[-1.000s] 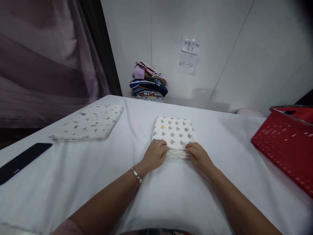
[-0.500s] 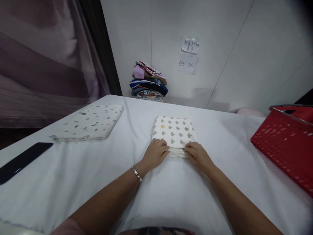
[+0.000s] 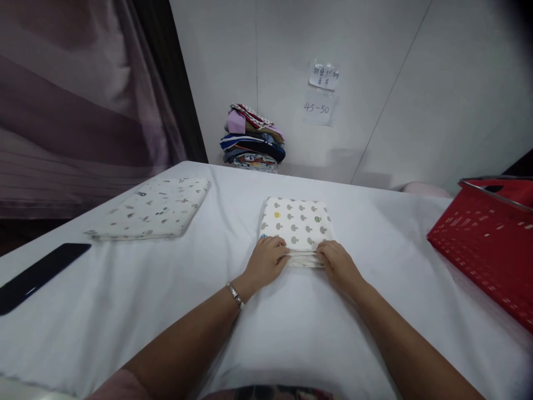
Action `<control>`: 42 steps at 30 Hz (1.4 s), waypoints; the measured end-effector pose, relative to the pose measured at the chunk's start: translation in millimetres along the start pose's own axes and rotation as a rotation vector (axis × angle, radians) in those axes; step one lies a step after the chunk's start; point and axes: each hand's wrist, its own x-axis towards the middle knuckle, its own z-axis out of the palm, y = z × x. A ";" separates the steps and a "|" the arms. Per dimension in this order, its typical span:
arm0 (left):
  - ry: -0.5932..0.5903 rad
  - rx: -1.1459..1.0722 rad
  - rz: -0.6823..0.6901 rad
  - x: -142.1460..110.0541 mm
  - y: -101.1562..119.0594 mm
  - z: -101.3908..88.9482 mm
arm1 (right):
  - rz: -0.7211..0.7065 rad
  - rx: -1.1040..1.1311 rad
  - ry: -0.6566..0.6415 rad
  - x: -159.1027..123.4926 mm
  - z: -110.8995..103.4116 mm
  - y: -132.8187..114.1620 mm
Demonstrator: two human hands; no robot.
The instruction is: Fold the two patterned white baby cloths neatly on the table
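Observation:
A folded white cloth with a mushroom print [image 3: 298,222] lies in the middle of the white-covered table [image 3: 125,289]. My left hand [image 3: 266,260] grips its near left corner, fingers curled over the layered edge. At the near right corner my right hand [image 3: 338,263] is closed on the same edge. A silver bracelet sits on my left wrist.
A second folded patterned cloth [image 3: 154,208] lies at the left. A black flat object [image 3: 37,276] rests near the left table edge. A red plastic basket [image 3: 491,244] stands at the right. A stack of folded clothes [image 3: 253,136] sits against the back wall.
Both hands have pushed the folded cloth's near edge slightly away from me; otherwise the grip stays the same.

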 end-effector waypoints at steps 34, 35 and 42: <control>-0.078 -0.052 0.085 2.9 -0.6 -0.6 | -0.067 -0.044 -0.105 -1.4 -9.5 -0.8; -0.081 -0.051 0.085 3.1 -0.5 -0.9 | -0.068 -0.044 -0.097 -1.4 -8.7 -0.4; -0.088 -0.031 0.090 2.7 -1.1 -0.4 | -0.090 -0.111 -0.051 -2.1 -2.6 1.7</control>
